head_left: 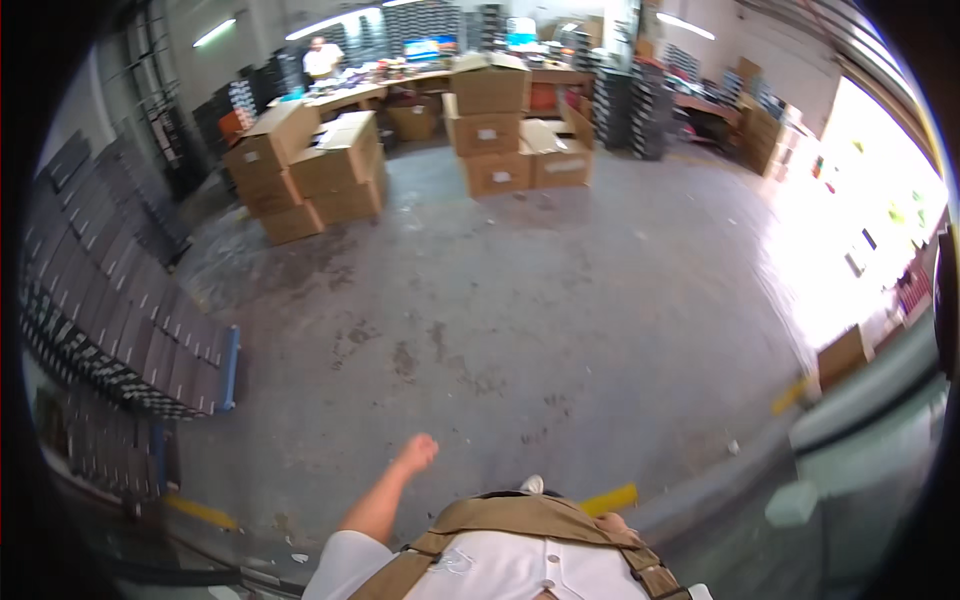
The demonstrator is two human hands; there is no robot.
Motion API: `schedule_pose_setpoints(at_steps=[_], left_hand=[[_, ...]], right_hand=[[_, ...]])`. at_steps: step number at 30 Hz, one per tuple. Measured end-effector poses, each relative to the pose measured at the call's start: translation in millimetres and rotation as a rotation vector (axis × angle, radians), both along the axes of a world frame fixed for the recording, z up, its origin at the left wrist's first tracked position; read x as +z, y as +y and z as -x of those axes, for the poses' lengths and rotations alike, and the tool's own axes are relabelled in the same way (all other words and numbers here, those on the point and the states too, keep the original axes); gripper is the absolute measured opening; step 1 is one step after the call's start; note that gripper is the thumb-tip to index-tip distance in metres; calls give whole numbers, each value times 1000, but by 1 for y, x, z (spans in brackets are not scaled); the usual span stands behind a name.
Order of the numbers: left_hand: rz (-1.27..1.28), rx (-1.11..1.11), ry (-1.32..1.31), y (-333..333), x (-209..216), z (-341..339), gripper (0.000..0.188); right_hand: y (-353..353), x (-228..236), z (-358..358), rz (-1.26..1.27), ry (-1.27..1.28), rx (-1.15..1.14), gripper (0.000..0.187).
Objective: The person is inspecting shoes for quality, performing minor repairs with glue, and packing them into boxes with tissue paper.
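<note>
My left hand is held out in front of my body over the grey concrete floor. Its fingers are curled into a loose fist, with nothing seen in them. My right hand shows only in part beside the brown strap across my white shirt; its fingers are hidden. One white shoe peeks out past the strap, near a yellow floor marking. Neither hand touches any of the boxes in the room.
Stacked cardboard boxes stand ahead at left and centre. Dark crate stacks on a blue base line the left. Behind the boxes, a person is at a cluttered workbench. At right is a bright doorway.
</note>
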State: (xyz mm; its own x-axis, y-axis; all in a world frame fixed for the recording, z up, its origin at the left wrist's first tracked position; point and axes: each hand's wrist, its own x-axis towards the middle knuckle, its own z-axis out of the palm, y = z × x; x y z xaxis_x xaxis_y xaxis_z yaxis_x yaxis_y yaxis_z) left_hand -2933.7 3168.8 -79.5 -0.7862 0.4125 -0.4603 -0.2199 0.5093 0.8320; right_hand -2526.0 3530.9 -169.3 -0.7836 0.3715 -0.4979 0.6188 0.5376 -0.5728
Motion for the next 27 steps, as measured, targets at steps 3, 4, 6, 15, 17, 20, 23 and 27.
schedule_pose_setpoints(at_steps=[3,4,6,15,17,20,23,27], left_hand=[[418,-480,-48,-13,-91,-23,35],[301,-493,42,-19,-103,-35,36],[479,-279,-474,-16,-166,-58,34],[600,-503,84,327,-124,267,39],[415,-285,215,477,-25,354,38],[163,-326,369,654,22,469,38],[-183,-335,346,797,81,520,36],[-350,-452,178,955,62,539,32]], right_hand=[[114,43,96,108,-185,-230,36],[147,69,136,3,-30,-160,33],[213,108,220,-115,153,-76,31],[423,98,391,-218,122,-243,29],[445,79,372,-125,-8,-299,31],[461,80,367,29,-239,-322,39],[490,54,369,112,-415,-460,39],[568,9,387,216,-492,-503,39]])
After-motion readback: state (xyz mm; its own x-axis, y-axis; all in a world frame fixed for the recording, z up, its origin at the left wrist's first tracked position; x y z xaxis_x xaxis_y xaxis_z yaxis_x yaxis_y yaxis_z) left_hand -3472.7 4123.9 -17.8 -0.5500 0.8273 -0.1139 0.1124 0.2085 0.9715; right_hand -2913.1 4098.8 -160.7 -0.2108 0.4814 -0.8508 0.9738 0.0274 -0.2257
